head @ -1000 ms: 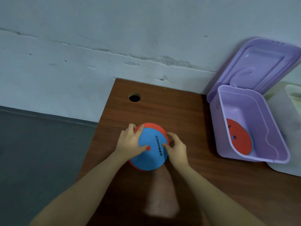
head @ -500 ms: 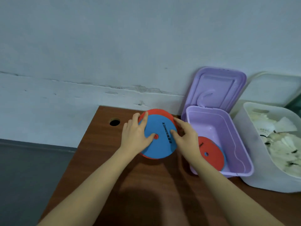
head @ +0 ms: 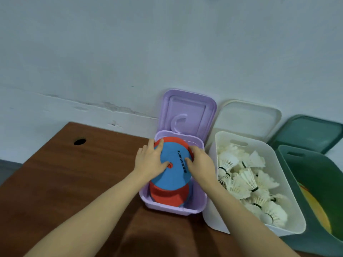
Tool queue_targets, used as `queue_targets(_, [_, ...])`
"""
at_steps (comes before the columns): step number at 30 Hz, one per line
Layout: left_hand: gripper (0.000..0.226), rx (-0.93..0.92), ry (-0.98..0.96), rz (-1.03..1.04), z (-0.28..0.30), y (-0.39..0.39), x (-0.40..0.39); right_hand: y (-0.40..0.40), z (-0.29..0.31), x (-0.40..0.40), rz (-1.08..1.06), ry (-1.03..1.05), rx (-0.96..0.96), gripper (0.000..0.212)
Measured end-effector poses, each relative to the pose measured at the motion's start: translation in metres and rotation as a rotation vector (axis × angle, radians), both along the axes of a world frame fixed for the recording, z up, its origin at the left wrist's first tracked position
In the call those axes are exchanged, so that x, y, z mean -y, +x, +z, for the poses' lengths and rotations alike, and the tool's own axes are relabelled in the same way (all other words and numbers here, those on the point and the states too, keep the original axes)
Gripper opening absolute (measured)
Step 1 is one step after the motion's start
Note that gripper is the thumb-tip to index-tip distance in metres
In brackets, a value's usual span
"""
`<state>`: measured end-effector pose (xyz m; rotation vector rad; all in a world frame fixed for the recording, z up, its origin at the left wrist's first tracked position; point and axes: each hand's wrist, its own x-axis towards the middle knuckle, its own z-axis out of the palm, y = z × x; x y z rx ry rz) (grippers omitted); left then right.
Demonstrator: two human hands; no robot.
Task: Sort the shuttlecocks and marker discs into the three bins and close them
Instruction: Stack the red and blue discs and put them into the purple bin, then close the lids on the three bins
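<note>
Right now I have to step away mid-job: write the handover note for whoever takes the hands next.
Left hand and right hand: both grip the stack of marker discs, blue on top, red beneath, held over the open purple bin.
A red disc already lies inside that bin.
White bin: full of shuttlecocks, lid open.
Green bin: holds something yellow, lid open.
Done: shuttlecocks binned, some discs binned.
Left: lower this stack in, release, close all three lids.
</note>
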<state>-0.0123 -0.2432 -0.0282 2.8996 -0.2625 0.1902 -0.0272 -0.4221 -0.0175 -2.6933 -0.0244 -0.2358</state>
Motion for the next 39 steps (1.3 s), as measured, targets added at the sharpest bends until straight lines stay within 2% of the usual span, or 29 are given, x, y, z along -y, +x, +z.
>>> queue_targets(2, [0.086, -0.084, 0.064, -0.001, -0.012, -0.006, 0.008, -0.003, -0.005, 0.007, 0.028, -0.165, -0.109, 0.029])
queue_targets(4, [0.081, -0.137, 0.148, -0.040, -0.023, -0.011, 0.011, -0.003, -0.011, 0.012, 0.067, -0.239, -0.149, 0.033])
queue_targets(8, [0.068, -0.112, 0.082, -0.061, -0.022, -0.009, 0.001, 0.007, -0.016, 0.019, 0.106, -0.158, -0.107, 0.046])
queue_targets(12, [0.070, -0.019, 0.021, -0.094, 0.003, 0.016, -0.004, 0.032, 0.002, 0.021, 0.140, -0.076, 0.014, 0.046])
queue_targets(16, [0.059, 0.048, 0.000, -0.101, 0.039, 0.060, -0.001, 0.074, 0.037, 0.026, 0.100, -0.039, 0.158, 0.045])
queue_targets(21, [0.070, 0.092, -0.024, -0.071, 0.071, 0.122, 0.011, 0.130, 0.071, 0.041, -0.034, -0.074, 0.244, 0.058])
queue_targets(27, [0.091, 0.031, -0.116, -0.033, 0.066, 0.163, 0.026, 0.146, 0.049, 0.040, -0.183, -0.092, 0.138, 0.081])
queue_targets(31, [0.092, 0.050, -0.315, -0.078, 0.059, 0.162, 0.028, 0.148, 0.042, 0.035, -0.239, -0.005, 0.167, 0.081])
queue_targets(39, [0.087, 0.070, -0.449, -0.095, 0.073, 0.148, 0.020, 0.133, 0.063, 0.028, -0.248, 0.095, 0.270, 0.069])
